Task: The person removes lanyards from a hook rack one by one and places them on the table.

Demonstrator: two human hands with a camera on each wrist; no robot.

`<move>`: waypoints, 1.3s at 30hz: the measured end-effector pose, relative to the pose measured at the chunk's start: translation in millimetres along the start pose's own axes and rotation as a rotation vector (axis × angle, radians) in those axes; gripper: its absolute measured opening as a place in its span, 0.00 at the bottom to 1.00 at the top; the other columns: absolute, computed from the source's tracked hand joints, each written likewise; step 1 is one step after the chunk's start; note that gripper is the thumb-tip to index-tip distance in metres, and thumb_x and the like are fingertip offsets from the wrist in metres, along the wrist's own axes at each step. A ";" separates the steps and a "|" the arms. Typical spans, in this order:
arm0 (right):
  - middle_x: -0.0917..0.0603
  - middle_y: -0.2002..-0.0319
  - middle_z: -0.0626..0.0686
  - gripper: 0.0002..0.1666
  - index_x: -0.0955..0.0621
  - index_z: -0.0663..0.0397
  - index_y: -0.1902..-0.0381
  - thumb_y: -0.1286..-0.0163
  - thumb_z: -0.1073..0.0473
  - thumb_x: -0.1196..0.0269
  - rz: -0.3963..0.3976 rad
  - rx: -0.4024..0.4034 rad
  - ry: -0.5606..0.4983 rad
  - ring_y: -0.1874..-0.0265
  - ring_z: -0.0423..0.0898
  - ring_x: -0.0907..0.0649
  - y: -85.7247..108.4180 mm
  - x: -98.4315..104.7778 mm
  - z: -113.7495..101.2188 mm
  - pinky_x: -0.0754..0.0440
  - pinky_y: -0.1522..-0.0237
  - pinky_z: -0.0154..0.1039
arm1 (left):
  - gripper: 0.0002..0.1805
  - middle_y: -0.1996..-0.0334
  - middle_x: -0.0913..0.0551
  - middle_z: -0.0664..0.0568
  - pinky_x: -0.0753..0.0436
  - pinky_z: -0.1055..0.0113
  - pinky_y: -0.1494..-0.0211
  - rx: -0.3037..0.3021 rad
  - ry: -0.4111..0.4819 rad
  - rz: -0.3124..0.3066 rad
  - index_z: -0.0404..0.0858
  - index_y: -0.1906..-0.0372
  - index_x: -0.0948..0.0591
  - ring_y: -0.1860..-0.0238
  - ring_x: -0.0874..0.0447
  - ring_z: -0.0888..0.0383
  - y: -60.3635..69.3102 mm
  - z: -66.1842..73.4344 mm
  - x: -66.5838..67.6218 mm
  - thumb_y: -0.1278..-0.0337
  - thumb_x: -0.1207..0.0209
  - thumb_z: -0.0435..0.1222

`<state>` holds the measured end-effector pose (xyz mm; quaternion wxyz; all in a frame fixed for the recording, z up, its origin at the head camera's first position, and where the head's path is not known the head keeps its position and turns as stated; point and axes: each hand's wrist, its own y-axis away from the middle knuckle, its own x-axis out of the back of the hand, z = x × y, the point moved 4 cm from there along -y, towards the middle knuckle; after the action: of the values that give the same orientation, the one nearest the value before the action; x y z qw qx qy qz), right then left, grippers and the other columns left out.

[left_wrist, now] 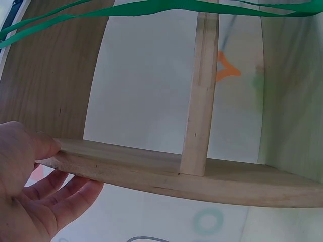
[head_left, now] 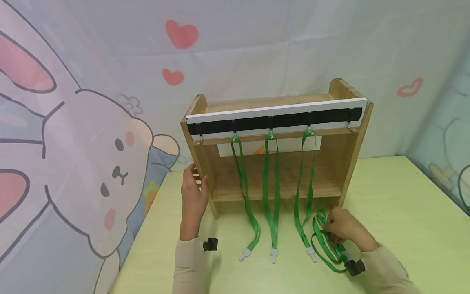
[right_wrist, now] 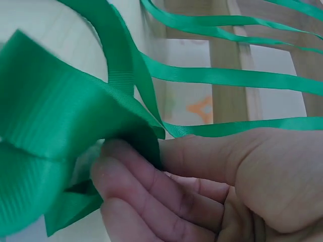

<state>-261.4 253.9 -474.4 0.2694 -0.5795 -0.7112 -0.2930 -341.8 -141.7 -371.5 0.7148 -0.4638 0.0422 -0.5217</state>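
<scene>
A wooden shelf [head_left: 277,175] stands on the table, with several metal hooks along the black strip [head_left: 253,123] at its top front. Three green lanyards [head_left: 276,196] hang from the middle hooks, their white clips [head_left: 274,255] lowest. My left hand [head_left: 193,196] grips the shelf's left side panel, thumb on one face and fingers on the other, as the left wrist view shows. At the shelf's right foot, my right hand [head_left: 345,226] pinches a loose bunched green lanyard [right_wrist: 60,111] between thumb and fingers. Part of that lanyard is hidden behind the hand.
The outermost left hook [head_left: 200,139] and outermost right hook [head_left: 351,128] hold nothing. Behind the pale green table [head_left: 400,196] hangs a cloth backdrop with a cartoon rabbit [head_left: 121,163] and hearts. A dark cable [head_left: 461,185] shows at the right edge.
</scene>
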 end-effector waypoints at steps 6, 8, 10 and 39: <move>0.24 0.91 0.49 0.21 0.22 0.59 0.87 0.33 0.66 0.33 0.025 -0.020 0.039 0.90 0.45 0.21 -2.0 -1.2 0.6 0.20 0.85 0.38 | 0.22 0.51 0.25 0.31 0.13 0.50 0.59 -0.002 -0.003 -0.006 0.24 0.37 0.34 0.57 0.19 0.40 -1.8 0.1 -0.2 0.31 0.43 0.24; 0.24 0.92 0.49 0.21 0.22 0.58 0.87 0.33 0.65 0.33 0.029 -0.008 0.053 0.91 0.43 0.22 -2.4 -0.4 0.3 0.22 0.86 0.37 | 0.22 0.51 0.25 0.31 0.13 0.50 0.59 -0.003 -0.007 -0.006 0.24 0.37 0.34 0.57 0.19 0.40 -2.5 -0.3 -0.2 0.31 0.43 0.24; 0.25 0.92 0.48 0.22 0.22 0.58 0.88 0.33 0.64 0.32 0.031 -0.008 0.068 0.92 0.41 0.25 -2.8 0.3 -0.1 0.24 0.87 0.35 | 0.22 0.51 0.25 0.31 0.13 0.50 0.59 -0.006 -0.009 -0.005 0.24 0.37 0.34 0.57 0.19 0.40 -3.2 -0.8 -0.3 0.31 0.43 0.24; 0.20 0.78 0.49 0.19 0.16 0.66 0.63 0.25 0.53 0.40 0.106 0.061 0.109 0.80 0.45 0.19 11.6 41.4 -49.4 0.23 0.79 0.41 | 0.22 0.51 0.25 0.33 0.13 0.50 0.58 0.004 0.014 -0.005 0.26 0.37 0.34 0.57 0.18 0.41 0.3 -2.2 -0.1 0.32 0.42 0.24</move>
<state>-255.4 247.3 -409.4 0.3405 -0.5908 -0.6724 -0.2877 -342.8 -143.0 -373.0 0.7142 -0.4588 0.0451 -0.5267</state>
